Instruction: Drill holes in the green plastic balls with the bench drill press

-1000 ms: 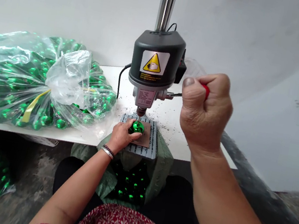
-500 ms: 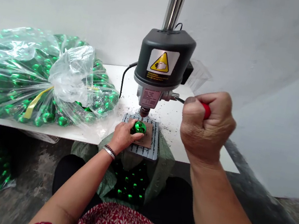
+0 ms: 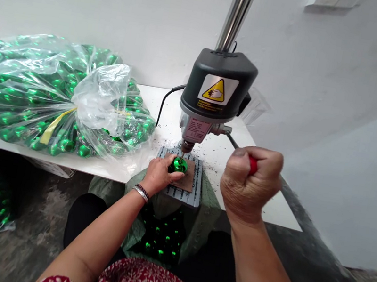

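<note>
White wall [image 3: 151, 16] backs the surface [image 3: 279, 212]; at frame centre, the left grip [image 3: 161, 173] pinches a green ball [image 3: 181, 164] under the drill bit [image 3: 182, 155], while the right grip [image 3: 250, 184] clasps a red knob [image 3: 252, 165]. A loose pinch could let the ball spin.

Smooth white wall [image 3: 158, 12]: evenly lit
Clear plastic bag of shiny green balls [image 3: 100, 101]: bright glints
Grey concrete floor [image 3: 46, 214]: dim, shadowed
Upper-right corner: darkened

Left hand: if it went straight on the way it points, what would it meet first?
The green ball: the left hand has it between thumb and finger. Beyond that, the drill bit looks next in line, though depth is hard to judge.
</note>
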`<state>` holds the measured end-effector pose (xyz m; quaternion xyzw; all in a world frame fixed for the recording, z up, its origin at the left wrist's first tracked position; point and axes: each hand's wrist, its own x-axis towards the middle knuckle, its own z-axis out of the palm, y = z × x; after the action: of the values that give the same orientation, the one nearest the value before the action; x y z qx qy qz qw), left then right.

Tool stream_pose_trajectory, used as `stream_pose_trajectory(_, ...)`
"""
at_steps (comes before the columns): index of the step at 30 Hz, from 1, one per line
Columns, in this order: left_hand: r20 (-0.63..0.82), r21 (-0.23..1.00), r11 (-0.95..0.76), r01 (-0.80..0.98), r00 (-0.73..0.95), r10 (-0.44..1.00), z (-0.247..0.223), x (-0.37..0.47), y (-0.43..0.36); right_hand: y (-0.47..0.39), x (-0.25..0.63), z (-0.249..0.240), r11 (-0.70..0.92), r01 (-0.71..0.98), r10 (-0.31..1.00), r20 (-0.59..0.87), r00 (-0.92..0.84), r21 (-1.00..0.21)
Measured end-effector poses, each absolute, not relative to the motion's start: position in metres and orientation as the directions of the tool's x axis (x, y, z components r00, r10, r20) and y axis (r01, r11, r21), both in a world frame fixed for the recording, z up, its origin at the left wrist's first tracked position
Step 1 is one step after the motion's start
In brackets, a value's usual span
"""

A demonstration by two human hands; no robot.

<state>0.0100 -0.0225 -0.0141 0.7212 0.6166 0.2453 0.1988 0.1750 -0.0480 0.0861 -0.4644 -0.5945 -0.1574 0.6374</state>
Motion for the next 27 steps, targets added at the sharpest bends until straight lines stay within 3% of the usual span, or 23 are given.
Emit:
stream_pose_trajectory(7,0.112,0.664,-0.166,0.729,0.123,0.986,-0.015,0.009,-0.022,-0.055,0.175,0.068,0.543,0.745,0.369,0.907,0.203,-0.387)
stream_pose_trajectory(12,0.113,0.739,-0.158,0.655,0.110,0.987,-0.018,0.007,-0.020,-0.040,0.177,0.105,0.530,0.725,0.384,0.887,0.256,-0.439)
stream_pose_trajectory(16,0.113,0.783,-0.196,0.591,0.175,0.978,-0.018,0.001,-0.022,-0.017,0.177,0.160,0.393,0.637,0.643,0.693,0.326,-0.664)
stream_pose_trajectory(18,0.137,0.781,-0.246,0.574,0.226,0.964,-0.018,-0.004,-0.026,-0.011,0.175,0.176,0.321,0.635,0.682,0.637,0.360,-0.703)
stream_pose_trajectory(23,0.235,0.806,-0.416,0.421,0.417,0.878,-0.016,-0.027,-0.048,-0.008,0.171,0.179,0.256,0.646,0.681,0.609,0.407,-0.719)
stream_pose_trajectory(27,0.285,0.860,-0.377,0.344,0.289,0.914,-0.010,-0.056,-0.067,-0.005,0.176,0.170,0.321,0.674,0.623,0.685,0.378,-0.665)
